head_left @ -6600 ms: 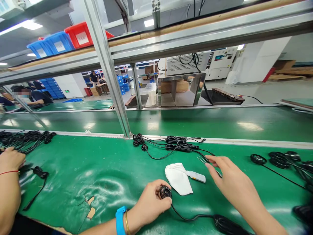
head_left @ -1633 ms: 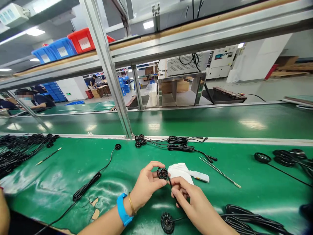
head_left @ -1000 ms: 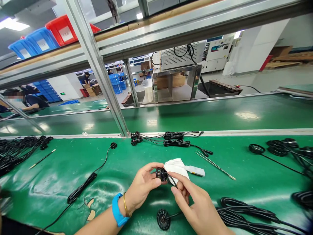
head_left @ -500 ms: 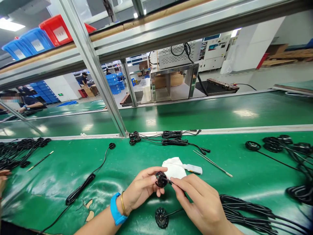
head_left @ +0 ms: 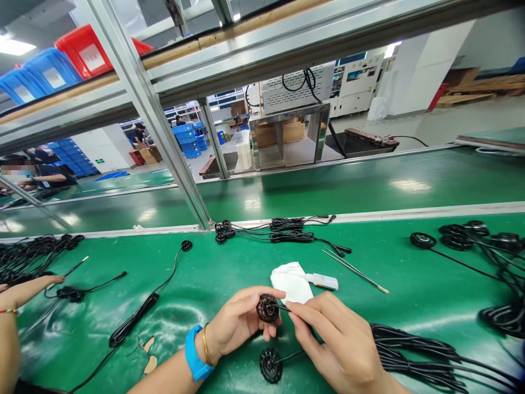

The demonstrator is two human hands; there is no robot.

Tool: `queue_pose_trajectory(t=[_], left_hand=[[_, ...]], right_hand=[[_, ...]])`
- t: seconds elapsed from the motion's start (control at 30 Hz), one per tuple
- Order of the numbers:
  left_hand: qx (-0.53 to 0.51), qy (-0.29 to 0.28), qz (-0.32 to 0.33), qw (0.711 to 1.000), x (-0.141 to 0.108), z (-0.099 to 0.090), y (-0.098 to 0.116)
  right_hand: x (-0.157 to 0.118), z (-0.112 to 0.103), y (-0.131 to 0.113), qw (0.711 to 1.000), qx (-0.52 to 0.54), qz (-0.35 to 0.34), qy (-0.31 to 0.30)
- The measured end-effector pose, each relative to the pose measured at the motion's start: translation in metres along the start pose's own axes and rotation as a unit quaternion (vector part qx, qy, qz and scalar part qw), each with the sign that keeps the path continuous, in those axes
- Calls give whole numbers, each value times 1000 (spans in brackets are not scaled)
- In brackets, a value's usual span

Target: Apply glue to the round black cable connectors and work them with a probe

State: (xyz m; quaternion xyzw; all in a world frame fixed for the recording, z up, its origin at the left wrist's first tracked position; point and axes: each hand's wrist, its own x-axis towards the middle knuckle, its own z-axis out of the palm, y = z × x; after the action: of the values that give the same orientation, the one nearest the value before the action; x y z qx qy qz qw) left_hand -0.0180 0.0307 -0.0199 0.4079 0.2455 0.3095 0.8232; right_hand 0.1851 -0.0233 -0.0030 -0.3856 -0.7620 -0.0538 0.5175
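Between the thumb and fingers of my left hand (head_left: 235,320) is a round black slotted part (head_left: 267,308), its open face tilted to the right. A thin black cable (head_left: 282,307) runs from its centre to my right hand (head_left: 338,339), which pinches it between thumb and forefinger. Just below, a second round black part (head_left: 270,365) lies on the green mat, its cable passing under my right hand. Behind my hands are a white cloth (head_left: 292,282) and a small white bottle (head_left: 323,281).
Thin sticks (head_left: 356,271) lie right of the bottle. Bundled cables (head_left: 414,355) are by my right forearm, more round parts (head_left: 457,238) at right. Coiled cables (head_left: 291,230) lie along the back edge. A single cable (head_left: 135,320) stretches at left, near another person's arm (head_left: 28,293).
The round part in my left hand has turned slightly and shifted a little left. At far left the other person's arm has reached in, and a small cable with a plug now lies there.
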Motion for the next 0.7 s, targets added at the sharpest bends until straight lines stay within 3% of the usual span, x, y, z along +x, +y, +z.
queue_pose_trajectory(t=[0.4, 0.7], left_hand=[[6, 8, 0, 1000, 1, 0, 0], [-10, -1, -3, 1000, 0, -1, 0]], right_hand=[[1, -2, 0, 999, -19, -30, -33], [-4, 2, 2, 1000, 5, -8, -28]])
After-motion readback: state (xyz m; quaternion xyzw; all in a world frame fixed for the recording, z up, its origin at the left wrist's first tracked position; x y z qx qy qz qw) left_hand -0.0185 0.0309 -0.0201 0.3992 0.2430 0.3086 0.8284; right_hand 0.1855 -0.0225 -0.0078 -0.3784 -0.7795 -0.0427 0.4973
